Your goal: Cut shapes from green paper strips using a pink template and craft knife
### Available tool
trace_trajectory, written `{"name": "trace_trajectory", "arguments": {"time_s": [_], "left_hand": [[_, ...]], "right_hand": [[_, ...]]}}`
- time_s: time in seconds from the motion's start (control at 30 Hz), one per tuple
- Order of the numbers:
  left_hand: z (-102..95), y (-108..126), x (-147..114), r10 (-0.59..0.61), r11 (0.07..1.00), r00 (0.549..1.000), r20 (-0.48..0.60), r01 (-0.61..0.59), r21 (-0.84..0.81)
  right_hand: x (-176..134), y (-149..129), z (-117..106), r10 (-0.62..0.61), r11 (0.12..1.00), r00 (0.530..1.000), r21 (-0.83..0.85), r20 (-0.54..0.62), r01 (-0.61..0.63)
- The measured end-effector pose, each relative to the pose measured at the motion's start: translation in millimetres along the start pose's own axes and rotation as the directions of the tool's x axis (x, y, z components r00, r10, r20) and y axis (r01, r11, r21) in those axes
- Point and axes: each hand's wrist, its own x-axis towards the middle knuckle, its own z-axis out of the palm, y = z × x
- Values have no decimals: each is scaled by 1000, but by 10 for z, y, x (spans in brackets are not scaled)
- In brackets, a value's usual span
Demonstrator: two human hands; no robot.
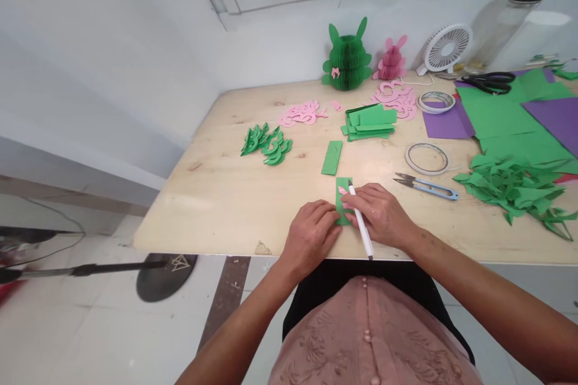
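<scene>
A small green paper strip [342, 184] lies on the wooden table near its front edge, with a pink paper cutout [342, 190] on top of it. My left hand [312, 231] rests on the table, its bent fingertips pressing on the strip's left side. In my right hand [377, 213] is a white pen [361, 222], slanting across the strip; the fingers also touch the pink cutout, which they partly cover. Another green paper rectangle [332, 157] with faint outlines lies just beyond. To the right are blue-handled thread snips [428, 187].
Green cutouts [266, 143], pink cutouts [300, 113] and stacked green strips [370, 122] lie farther back. Tape rolls [427, 159], green scraps [510, 186] and black scissors [490, 81] are at right. A green honeycomb-paper figure [347, 63] and a fan [447, 48] stand by the wall.
</scene>
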Motion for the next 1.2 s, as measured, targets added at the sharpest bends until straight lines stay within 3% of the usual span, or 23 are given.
{"name": "trace_trajectory", "arguments": {"time_s": [0.13, 0.33, 0.53, 0.63, 0.77, 0.97, 1.1, 1.2], "left_hand": [[-10, 21, 17, 54, 991, 997, 49, -59, 119], [-29, -31, 60, 178, 952, 973, 149, -209, 224], [4, -55, 59, 184, 947, 976, 113, -207, 245], [27, -55, 31, 138, 965, 990, 40, -144, 220], [35, -37, -6, 70, 988, 996, -51, -62, 140], [47, 13, -19, -82, 994, 988, -129, 72, -79], [41, 60, -16, -238, 938, 962, -136, 191, -289], [46, 137, -19, -400, 829, 908, -123, 301, -472]], "right_hand": [[-16, 10, 7, 14, 999, 999, -30, -42, -16], [-22, -26, -7, -20, 976, 994, -219, -105, -4], [-38, 1, -74, 106, 981, 970, -138, -218, -138], [-52, 13, -117, 151, 982, 968, -80, -198, -170], [-70, -10, -129, 120, 992, 984, -32, -130, -125], [-10, -91, -28, 102, 986, 988, -118, -116, -116], [33, -80, 75, 124, 976, 973, -152, -192, -154], [24, -50, 92, 149, 970, 955, -152, -256, -192]]}}
